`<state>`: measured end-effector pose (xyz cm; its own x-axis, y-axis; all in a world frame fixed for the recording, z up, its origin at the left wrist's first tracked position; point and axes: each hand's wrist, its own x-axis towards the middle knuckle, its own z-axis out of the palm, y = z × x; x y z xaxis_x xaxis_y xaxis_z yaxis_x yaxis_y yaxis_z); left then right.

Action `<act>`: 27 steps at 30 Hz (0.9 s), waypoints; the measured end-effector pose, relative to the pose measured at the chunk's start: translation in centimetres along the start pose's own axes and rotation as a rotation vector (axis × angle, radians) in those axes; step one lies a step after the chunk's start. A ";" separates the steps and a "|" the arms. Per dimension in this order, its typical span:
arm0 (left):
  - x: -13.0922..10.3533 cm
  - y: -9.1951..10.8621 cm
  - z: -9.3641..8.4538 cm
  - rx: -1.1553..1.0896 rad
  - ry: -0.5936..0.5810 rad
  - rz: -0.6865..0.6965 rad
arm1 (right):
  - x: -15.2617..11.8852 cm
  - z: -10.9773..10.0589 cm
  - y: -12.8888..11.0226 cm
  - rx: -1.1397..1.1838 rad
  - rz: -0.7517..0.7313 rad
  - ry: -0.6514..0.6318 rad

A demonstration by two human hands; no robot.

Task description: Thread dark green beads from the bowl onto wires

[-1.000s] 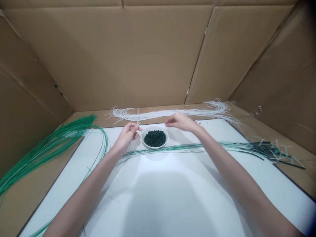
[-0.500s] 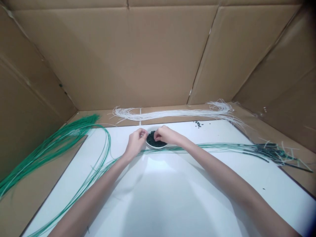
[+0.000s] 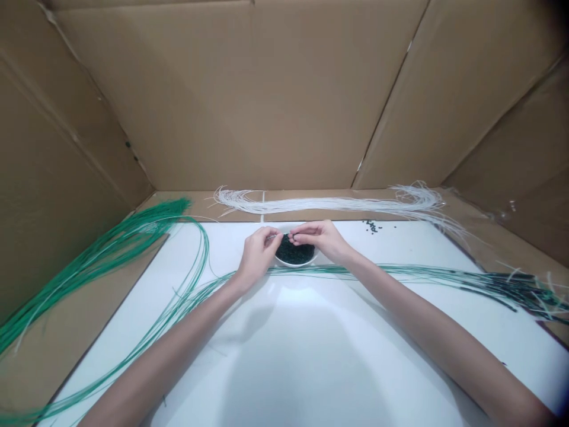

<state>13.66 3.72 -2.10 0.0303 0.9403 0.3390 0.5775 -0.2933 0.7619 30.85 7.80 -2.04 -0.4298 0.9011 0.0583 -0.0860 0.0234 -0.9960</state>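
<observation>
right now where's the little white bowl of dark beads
In the head view the white bowl sits mid-table, directly under the fingertips of the left hand and right hand.

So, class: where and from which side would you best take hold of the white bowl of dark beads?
Probably by the near rim of the white bowl, coming from above and the front: it is shallow and full, and both the left hand and right hand crowd its far edge; green strands lie just before it.

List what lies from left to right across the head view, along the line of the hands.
Green wires → left hand → white bowl of dark beads → right hand → loose dark beads → dark-tipped wire ends.
</observation>
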 end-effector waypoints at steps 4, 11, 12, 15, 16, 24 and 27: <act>-0.1 0.1 0.0 -0.001 -0.012 0.021 | 0.1 0.0 0.3 0.073 -0.029 -0.009; -0.2 0.3 0.0 0.003 -0.008 0.049 | 0.1 -0.1 0.6 0.055 -0.066 -0.003; -0.2 0.3 0.0 0.000 -0.008 0.047 | 0.1 -0.1 0.6 0.052 -0.069 0.002; -0.3 0.6 -0.1 -0.008 -0.013 0.038 | 0.2 -0.2 0.7 0.048 -0.074 0.013; -0.3 0.6 -0.1 -0.008 -0.016 0.036 | 0.2 -0.2 0.7 0.047 -0.077 0.015; -0.3 0.7 0.0 -0.014 -0.029 0.038 | 0.2 -0.3 0.9 0.015 -0.105 0.020; -0.3 0.6 0.0 -0.018 -0.027 0.039 | 0.2 -0.3 0.8 -0.015 -0.109 0.024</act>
<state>13.99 3.29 -1.68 0.0750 0.9323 0.3538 0.5607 -0.3328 0.7582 30.99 8.11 -2.82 -0.3966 0.9030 0.1650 -0.1177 0.1282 -0.9847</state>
